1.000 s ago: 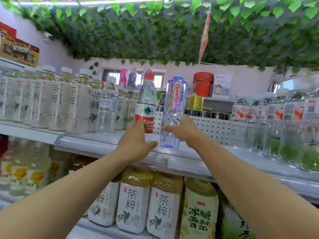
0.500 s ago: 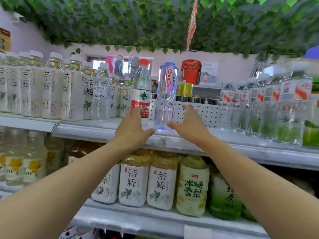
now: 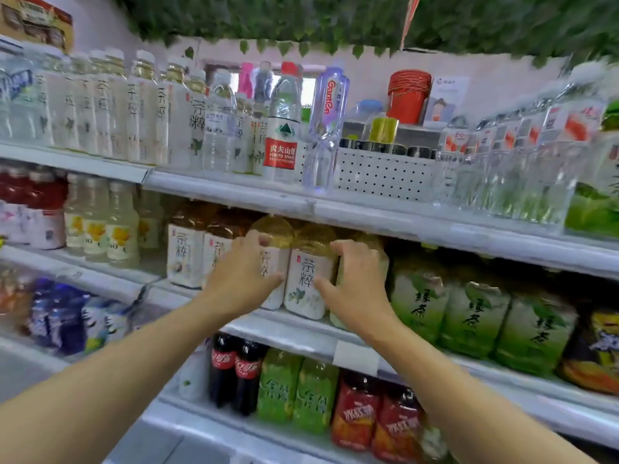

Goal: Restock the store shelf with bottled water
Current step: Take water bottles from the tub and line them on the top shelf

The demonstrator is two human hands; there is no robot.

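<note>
Both forearms are bare to the frame's edge, and the left hand and right hand wear no gloves, rings or watch.

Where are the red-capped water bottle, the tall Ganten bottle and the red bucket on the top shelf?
red-capped water bottle (image 3: 284, 145): head view, on its red and white label.
Ganten bottle (image 3: 326, 112): head view, on its clear upper body by the lettering.
red bucket (image 3: 407, 98): head view, on its front wall.
</note>
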